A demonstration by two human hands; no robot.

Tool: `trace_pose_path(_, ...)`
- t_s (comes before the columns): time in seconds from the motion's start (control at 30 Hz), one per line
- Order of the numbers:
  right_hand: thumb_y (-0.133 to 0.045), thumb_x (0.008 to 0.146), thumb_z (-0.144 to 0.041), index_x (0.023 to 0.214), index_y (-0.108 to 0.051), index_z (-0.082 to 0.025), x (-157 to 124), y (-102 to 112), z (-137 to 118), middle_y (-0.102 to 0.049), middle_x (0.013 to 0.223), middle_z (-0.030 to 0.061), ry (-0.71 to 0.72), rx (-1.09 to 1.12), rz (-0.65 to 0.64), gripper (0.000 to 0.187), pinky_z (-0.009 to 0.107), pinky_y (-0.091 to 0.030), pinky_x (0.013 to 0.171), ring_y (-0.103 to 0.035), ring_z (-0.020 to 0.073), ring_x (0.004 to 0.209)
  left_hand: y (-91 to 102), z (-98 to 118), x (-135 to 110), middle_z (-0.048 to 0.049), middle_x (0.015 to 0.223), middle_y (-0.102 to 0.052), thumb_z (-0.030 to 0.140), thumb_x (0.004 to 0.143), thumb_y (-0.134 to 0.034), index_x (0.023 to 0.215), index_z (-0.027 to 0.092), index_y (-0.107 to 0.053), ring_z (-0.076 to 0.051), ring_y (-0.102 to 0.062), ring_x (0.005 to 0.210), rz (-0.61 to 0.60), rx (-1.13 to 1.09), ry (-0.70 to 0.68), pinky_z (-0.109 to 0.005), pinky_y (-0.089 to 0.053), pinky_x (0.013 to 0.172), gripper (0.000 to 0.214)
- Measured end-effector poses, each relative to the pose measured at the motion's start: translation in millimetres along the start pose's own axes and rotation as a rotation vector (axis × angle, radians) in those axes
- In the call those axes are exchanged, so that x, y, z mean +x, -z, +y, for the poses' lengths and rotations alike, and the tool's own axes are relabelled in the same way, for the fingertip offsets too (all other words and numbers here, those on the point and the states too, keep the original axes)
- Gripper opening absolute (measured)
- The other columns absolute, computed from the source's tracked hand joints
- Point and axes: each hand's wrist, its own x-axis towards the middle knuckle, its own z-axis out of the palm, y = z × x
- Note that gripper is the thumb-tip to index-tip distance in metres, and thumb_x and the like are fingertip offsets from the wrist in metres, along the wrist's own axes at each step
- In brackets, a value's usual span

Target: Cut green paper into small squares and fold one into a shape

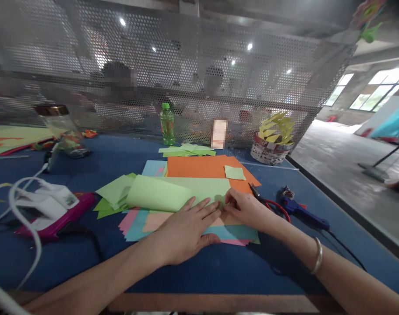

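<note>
the rectangular pale-green paper sheet (156, 192), mid-scene on stacked coloured paper (136, 225), seems part-folded, its left side unflattened; far green paper strips (188, 151) look already cut. the left hand (194, 225) presses flat; the right hand (245, 208) curls, grip unclear.

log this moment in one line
left hand: spread on light green paper; right hand: curled at its right end; red-handled tool: beside right hand

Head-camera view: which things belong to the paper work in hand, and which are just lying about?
Belonging, it seems:
- pale green paper sheet, partly curled over
- left hand, flat on it
- right hand, fingertips at its right end
- large orange paper sheet, partly beneath

Apparently lying about:
- red-handled scissors, untouched
- blue corded glue gun, untouched
- green plastic bottle
- magenta power strip
- round patterned basket
</note>
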Motion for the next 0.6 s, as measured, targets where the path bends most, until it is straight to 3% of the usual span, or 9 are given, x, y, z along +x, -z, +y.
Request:
trace_pose_path(0.23,-0.048,0.090,-0.020,0.088,-0.049,-0.022,2,1,-2,-0.063,0.079,0.0012,0.023,-0.004,-0.056,0.003,0.026,-0.037,0.062,-0.060,0.0173,0.071,4.7,3,-4,-0.0027,0.161,-0.017,0.064,0.096,-0.013,0.152,0.024,-0.025,-0.026,-0.010,0.149,0.002,0.005,-0.006,-0.051,-0.008,0.118,0.070)
trace_pose_path(0.6,-0.047,0.088,-0.023,0.082,-0.043,-0.023,2,0,-4,-0.060,0.071,-0.0004,-0.029,-0.036,-0.081,0.007,0.027,-0.036,0.059,-0.058,0.0183,0.066,19.5,-9,-25,0.0011,0.162,-0.009,0.063,0.097,-0.016,0.154,0.032,-0.011,-0.027,-0.005,0.149,-0.068,-0.018,0.027,-0.057,-0.007,0.118,0.066)
